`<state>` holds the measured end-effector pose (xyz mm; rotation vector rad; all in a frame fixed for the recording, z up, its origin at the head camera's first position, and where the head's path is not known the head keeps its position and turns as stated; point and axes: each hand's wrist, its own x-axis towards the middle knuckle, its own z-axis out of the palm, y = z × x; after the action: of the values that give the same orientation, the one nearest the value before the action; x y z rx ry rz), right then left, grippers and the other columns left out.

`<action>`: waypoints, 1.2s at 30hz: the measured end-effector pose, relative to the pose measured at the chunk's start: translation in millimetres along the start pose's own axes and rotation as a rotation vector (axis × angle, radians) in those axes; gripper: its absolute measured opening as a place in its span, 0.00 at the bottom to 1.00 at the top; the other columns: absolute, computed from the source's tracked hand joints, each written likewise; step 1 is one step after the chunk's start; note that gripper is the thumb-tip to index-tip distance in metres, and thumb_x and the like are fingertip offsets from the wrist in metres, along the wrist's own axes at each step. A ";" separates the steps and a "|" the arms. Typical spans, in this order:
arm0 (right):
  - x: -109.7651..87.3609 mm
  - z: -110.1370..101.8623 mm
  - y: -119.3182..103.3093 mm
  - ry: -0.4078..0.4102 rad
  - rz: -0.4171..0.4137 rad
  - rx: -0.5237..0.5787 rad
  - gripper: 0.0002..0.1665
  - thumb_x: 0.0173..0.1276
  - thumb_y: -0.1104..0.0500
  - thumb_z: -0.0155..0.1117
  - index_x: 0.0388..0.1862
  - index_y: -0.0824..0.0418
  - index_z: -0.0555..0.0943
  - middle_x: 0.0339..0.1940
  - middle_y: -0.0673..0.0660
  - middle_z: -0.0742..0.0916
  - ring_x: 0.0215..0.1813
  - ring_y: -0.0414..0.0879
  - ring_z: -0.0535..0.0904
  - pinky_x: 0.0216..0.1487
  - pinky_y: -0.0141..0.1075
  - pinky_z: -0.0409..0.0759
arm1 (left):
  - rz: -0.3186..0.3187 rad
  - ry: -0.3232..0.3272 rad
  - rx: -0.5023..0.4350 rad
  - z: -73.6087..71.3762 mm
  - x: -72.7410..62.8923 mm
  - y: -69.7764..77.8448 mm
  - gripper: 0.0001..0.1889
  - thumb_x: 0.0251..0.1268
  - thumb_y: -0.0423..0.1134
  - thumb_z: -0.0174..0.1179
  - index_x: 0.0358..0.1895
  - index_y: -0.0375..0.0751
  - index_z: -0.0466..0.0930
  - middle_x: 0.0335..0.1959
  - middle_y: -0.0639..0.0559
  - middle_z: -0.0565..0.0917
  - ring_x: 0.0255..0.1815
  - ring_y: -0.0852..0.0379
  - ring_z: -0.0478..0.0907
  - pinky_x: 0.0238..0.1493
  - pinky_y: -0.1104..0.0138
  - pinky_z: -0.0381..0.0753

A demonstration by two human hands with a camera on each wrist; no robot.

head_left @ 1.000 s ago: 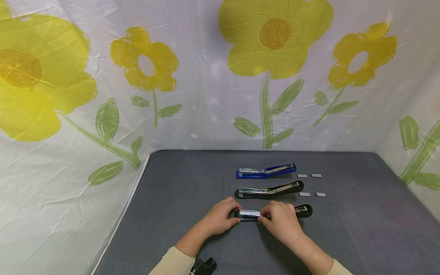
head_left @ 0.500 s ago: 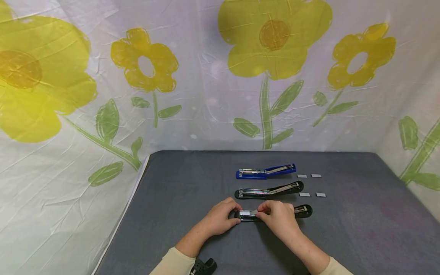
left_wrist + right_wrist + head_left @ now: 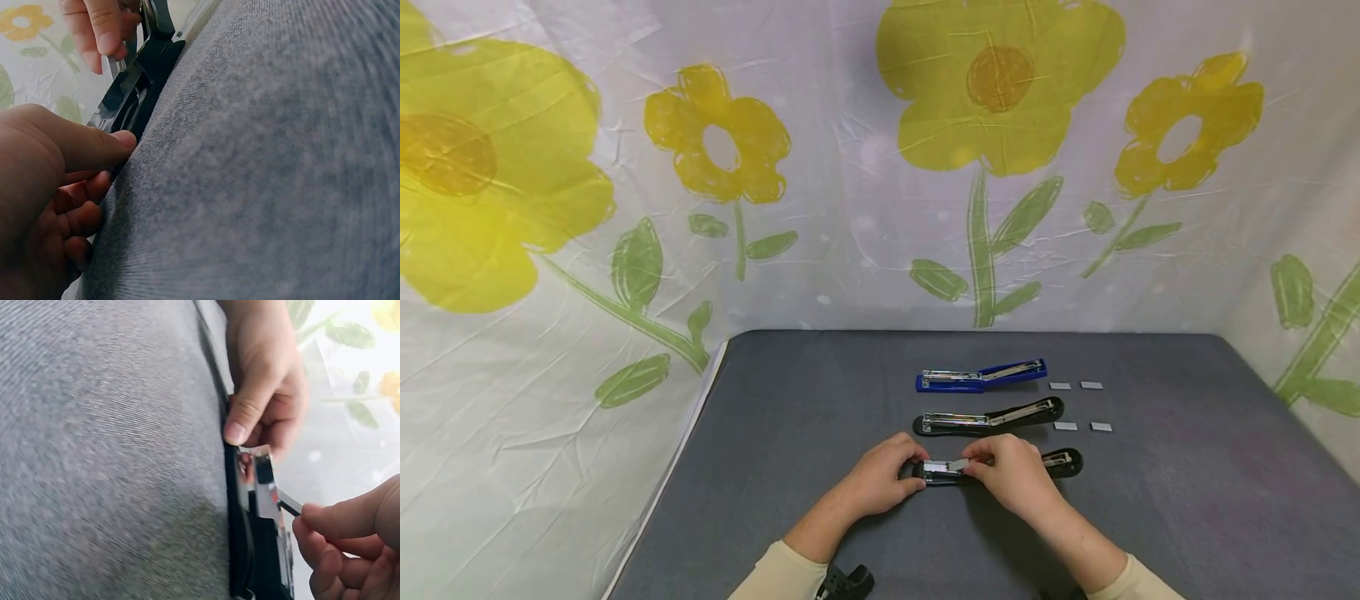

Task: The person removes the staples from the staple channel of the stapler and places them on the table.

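A black stapler [image 3: 1066, 462], folded open, lies nearest the person on the grey cloth. Its left end is gripped between the thumb and fingers of the left hand [image 3: 880, 475]; that thumb lies on the front edge of the base in the left wrist view. Over the metal staple channel, the right hand [image 3: 1017, 477] pinches a small grey strip of staples [image 3: 289, 504] between thumb and forefinger. The strip is tilted, one end at the channel, as the right wrist view shows. Part of the stapler's middle is hidden behind the right hand in the head view.
Behind lie a second opened black stapler [image 3: 955, 424] and an opened blue stapler [image 3: 951, 387]. Staple strips [image 3: 1065, 426] lie in pairs to their right. A black wrist device [image 3: 847, 582] shows by the left sleeve. A flowered curtain [image 3: 850, 208] stands behind the table.
The right hand has lifted the staple strip from lying along the stapler's channel to a tilted position just above it. The left hand has stayed on the stapler's end.
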<state>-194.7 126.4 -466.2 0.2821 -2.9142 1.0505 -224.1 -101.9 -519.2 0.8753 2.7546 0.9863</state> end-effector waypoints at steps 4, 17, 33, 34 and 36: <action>-0.5 -8.4 0.8 -0.024 0.051 0.098 0.06 0.60 0.65 0.78 0.36 0.58 0.91 0.28 0.45 0.89 0.31 0.38 0.83 0.38 0.41 0.79 | -0.009 -0.002 0.000 0.8 0.1 0.4 0.13 0.64 0.38 0.72 0.50 0.43 0.85 0.42 0.59 0.78 0.42 0.64 0.74 0.49 0.65 0.76; -8.2 -51.2 8.0 -0.014 0.047 0.163 0.07 0.65 0.65 0.75 0.42 0.62 0.90 0.36 0.51 0.90 0.36 0.42 0.83 0.35 0.36 0.78 | -0.001 -0.007 0.003 -1.0 -0.8 3.0 0.13 0.65 0.38 0.72 0.51 0.43 0.85 0.44 0.58 0.78 0.45 0.62 0.75 0.52 0.64 0.76; -22.4 -104.6 52.1 0.041 0.092 0.157 0.11 0.69 0.63 0.72 0.48 0.66 0.88 0.38 0.55 0.90 0.37 0.44 0.82 0.36 0.35 0.76 | 0.002 -0.005 -0.017 -0.8 0.1 2.0 0.13 0.64 0.37 0.73 0.50 0.43 0.85 0.43 0.58 0.78 0.43 0.63 0.74 0.49 0.65 0.76; -23.5 -107.3 55.1 0.043 0.097 0.157 0.11 0.70 0.63 0.72 0.48 0.67 0.88 0.38 0.56 0.90 0.37 0.43 0.82 0.37 0.34 0.76 | 0.002 -0.005 -0.017 -0.8 0.1 1.8 0.13 0.64 0.37 0.73 0.50 0.43 0.85 0.43 0.58 0.78 0.43 0.63 0.74 0.50 0.65 0.76; -26.2 -112.4 60.7 0.049 0.112 0.152 0.12 0.70 0.62 0.71 0.49 0.66 0.88 0.40 0.55 0.90 0.39 0.42 0.82 0.38 0.34 0.77 | 0.001 -0.003 -0.016 -0.9 0.2 1.4 0.13 0.64 0.37 0.73 0.50 0.43 0.85 0.43 0.58 0.78 0.43 0.63 0.75 0.50 0.64 0.76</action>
<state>-183.5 247.8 -420.1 0.0958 -2.8401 1.2792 -223.9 -101.4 -517.7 0.8757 2.7400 1.0055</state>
